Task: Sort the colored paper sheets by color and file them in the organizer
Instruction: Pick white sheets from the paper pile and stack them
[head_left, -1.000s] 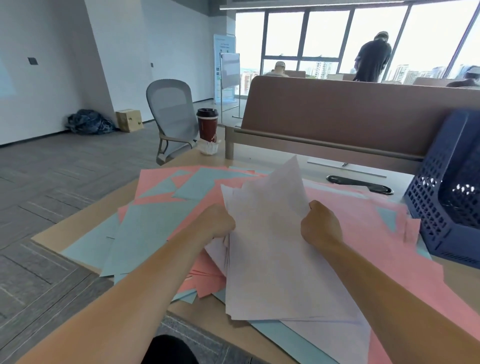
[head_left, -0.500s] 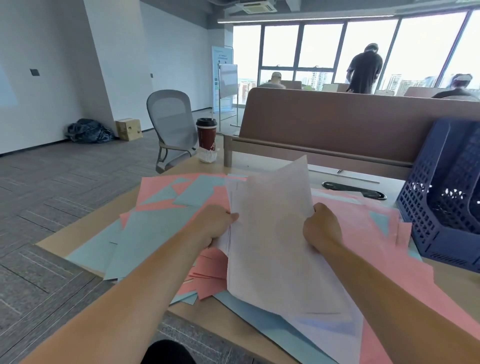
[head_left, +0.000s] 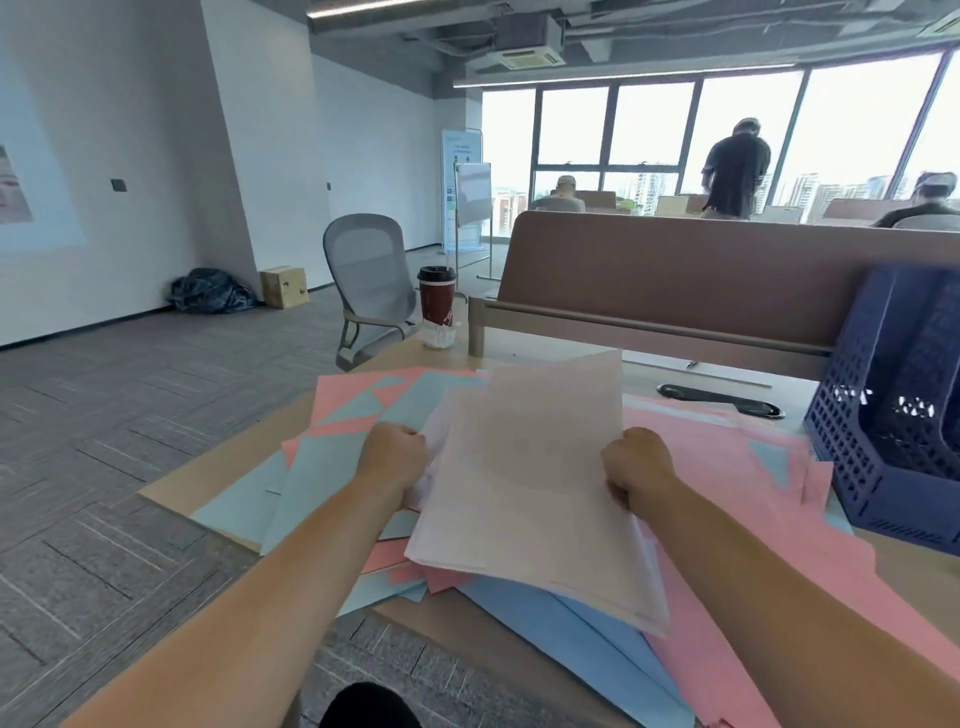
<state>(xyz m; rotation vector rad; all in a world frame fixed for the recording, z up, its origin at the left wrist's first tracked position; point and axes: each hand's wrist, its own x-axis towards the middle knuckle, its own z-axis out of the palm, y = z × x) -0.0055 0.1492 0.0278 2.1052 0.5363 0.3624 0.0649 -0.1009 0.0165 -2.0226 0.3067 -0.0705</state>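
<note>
A stack of white sheets (head_left: 530, 483) is tilted up off the desk, its far edge raised. My left hand (head_left: 394, 454) grips the stack's left edge and my right hand (head_left: 635, 465) grips its right edge. Beneath and around it lie loose pink sheets (head_left: 727, 467) and light blue sheets (head_left: 322, 467), overlapping in a mess. More blue sheets (head_left: 561, 623) stick out under the stack's near edge. The dark blue mesh organizer (head_left: 893, 431) stands at the right edge of the desk.
A red paper cup (head_left: 436, 299) with a black lid stands at the desk's far left corner. A brown divider panel (head_left: 701, 275) runs along the back, with a black cable slot (head_left: 722, 408) before it. A grey office chair (head_left: 366, 291) stands beyond the desk. People are by the windows.
Both hands have lifted the white stack's far edge slightly and squared it between them; the view has tilted upward, showing more of the room.
</note>
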